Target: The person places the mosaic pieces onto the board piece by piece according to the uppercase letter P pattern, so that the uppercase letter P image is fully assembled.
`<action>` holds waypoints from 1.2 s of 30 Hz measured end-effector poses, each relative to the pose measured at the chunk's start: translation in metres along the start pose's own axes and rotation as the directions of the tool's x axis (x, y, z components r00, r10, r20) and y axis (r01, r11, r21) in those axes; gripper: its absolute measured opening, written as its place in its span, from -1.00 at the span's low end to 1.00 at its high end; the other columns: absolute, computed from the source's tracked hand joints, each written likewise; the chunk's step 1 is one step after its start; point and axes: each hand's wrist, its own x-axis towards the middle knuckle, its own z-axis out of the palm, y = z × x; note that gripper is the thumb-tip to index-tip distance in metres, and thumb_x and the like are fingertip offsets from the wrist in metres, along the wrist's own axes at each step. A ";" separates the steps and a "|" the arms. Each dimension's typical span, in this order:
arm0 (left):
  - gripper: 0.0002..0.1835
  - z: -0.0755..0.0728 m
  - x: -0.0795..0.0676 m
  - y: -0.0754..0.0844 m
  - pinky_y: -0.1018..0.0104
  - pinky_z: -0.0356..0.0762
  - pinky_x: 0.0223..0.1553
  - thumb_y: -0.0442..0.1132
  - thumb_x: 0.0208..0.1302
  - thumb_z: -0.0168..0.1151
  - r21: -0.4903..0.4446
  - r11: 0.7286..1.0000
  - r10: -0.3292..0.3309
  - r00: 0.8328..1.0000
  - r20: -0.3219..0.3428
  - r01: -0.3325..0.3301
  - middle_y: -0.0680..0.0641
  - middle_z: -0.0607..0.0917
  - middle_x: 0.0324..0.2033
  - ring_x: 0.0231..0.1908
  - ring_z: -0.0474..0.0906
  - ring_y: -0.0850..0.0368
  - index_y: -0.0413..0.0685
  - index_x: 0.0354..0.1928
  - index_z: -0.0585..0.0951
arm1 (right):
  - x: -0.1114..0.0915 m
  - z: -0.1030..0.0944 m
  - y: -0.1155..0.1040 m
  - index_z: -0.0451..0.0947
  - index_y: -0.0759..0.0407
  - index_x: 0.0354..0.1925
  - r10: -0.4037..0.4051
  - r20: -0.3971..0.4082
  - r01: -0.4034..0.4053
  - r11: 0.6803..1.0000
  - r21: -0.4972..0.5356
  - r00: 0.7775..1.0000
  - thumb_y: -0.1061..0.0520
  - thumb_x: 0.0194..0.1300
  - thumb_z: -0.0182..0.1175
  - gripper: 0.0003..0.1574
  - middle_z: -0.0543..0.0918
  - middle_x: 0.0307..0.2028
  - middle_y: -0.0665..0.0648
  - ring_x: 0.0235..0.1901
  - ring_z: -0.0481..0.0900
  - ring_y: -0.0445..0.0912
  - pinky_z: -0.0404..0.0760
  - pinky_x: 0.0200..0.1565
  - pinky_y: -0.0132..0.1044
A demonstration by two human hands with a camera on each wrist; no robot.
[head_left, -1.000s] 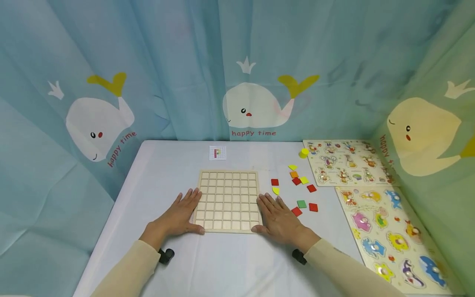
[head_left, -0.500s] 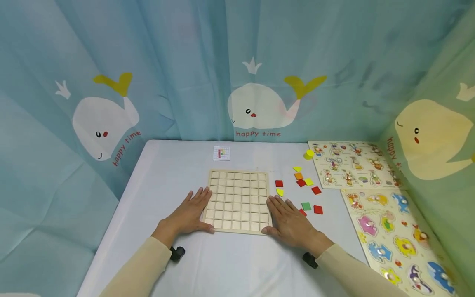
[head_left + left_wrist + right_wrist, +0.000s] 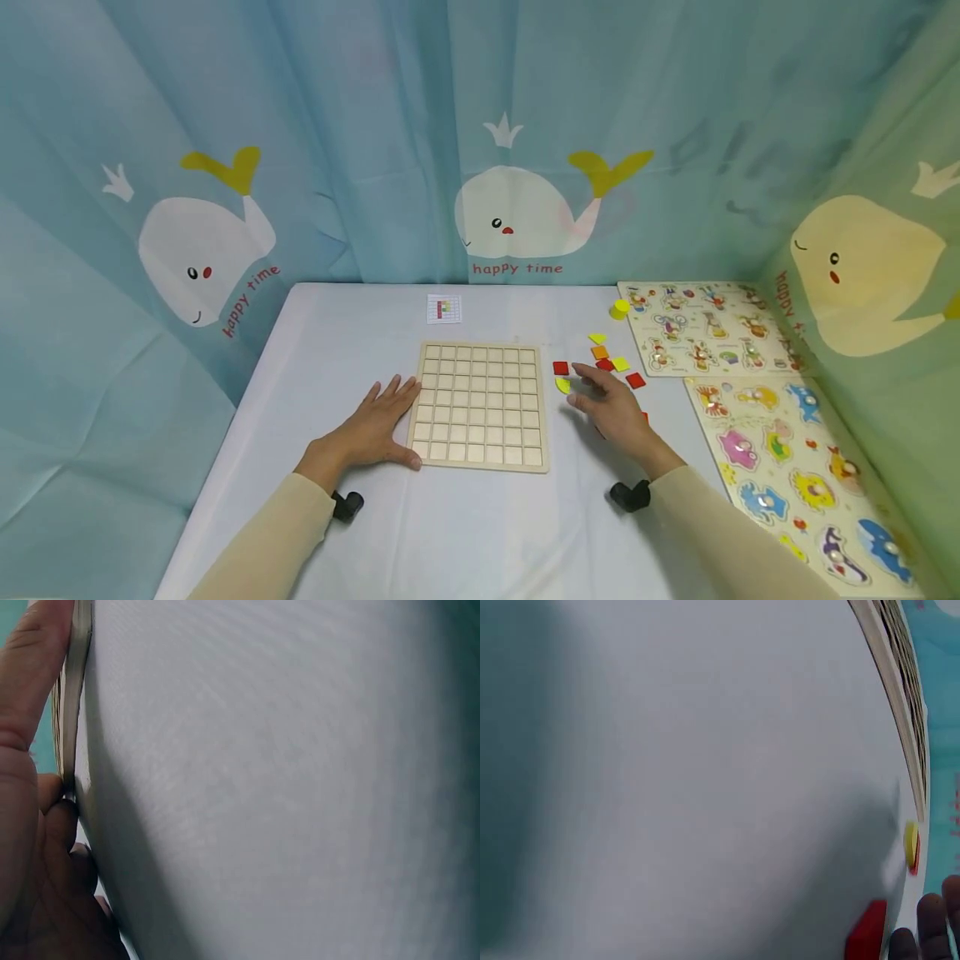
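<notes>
A wooden grid board (image 3: 480, 467) with bare square cells lies flat on the white table. My left hand (image 3: 371, 429) rests along its left side, fingers straight and thumb at the near corner; the left wrist view shows the board's edge (image 3: 73, 697) beside the thumb. Off the board's right side, my right hand (image 3: 618, 421) hovers with loosely bent fingers and nothing between them. Just beyond its fingertips lie a red square tile (image 3: 561, 367) and a yellow quarter-round tile (image 3: 562, 386). Another red tile (image 3: 866, 930) shows below the fingers in the right wrist view, and the hand partly hides tiles beneath it.
Orange (image 3: 599, 352), yellow (image 3: 621, 364) and red (image 3: 636, 380) tiles lie scattered right of the board. A yellow cylinder (image 3: 619, 310) stands behind them. Two picture puzzle boards (image 3: 720, 367) occupy the right side. A small patterned card (image 3: 444, 309) lies at the back, before a blue curtain (image 3: 405, 167).
My right hand has left the board's right edge and moved up and right over the tiles. The left hand stays at the board's left side. The head view has shifted slightly.
</notes>
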 end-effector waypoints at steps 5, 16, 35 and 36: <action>0.50 0.000 0.001 -0.002 -0.13 -0.39 0.70 0.39 -0.15 0.62 -0.011 1.000 -0.012 1.000 -0.004 0.012 -0.13 0.01 0.70 0.70 -0.26 -0.15 -0.12 0.70 0.00 | 0.016 -0.007 0.005 0.46 0.05 0.49 0.046 0.011 -0.046 0.999 0.023 0.999 0.12 0.47 0.31 -0.32 0.47 0.42 0.27 0.36 0.42 0.22 0.59 0.30 0.13; 0.50 0.002 0.000 -0.003 -0.12 -0.39 0.70 0.38 -0.17 0.64 -0.020 1.000 -0.023 1.000 -0.011 0.023 -0.12 0.02 0.69 0.70 -0.25 -0.15 -0.12 0.70 0.02 | 0.034 0.006 0.004 0.66 0.19 0.24 0.065 -0.006 -0.065 0.993 -0.096 0.998 0.16 0.34 0.44 -0.48 0.60 0.26 0.29 0.32 0.46 0.25 0.47 0.42 0.22; 0.50 0.001 0.002 0.000 -0.10 -0.39 0.70 0.38 -0.18 0.64 -0.029 0.999 -0.030 1.000 -0.008 0.030 -0.11 0.03 0.69 0.70 -0.25 -0.13 -0.11 0.70 0.03 | 0.031 0.007 0.008 0.64 0.21 0.17 0.038 -0.026 -0.042 0.986 -0.159 0.999 0.08 0.38 0.43 -0.54 0.61 0.13 0.27 0.16 0.48 0.18 0.55 0.32 0.16; 0.50 0.001 0.002 0.000 -0.10 -0.39 0.70 0.38 -0.18 0.64 -0.028 0.999 -0.031 0.999 -0.007 0.031 -0.12 0.03 0.69 0.70 -0.25 -0.13 -0.11 0.70 0.03 | 0.031 0.009 0.008 0.65 0.21 0.15 0.030 -0.033 -0.036 0.983 -0.180 0.999 0.07 0.37 0.44 -0.55 0.62 0.10 0.27 0.13 0.48 0.17 0.55 0.29 0.15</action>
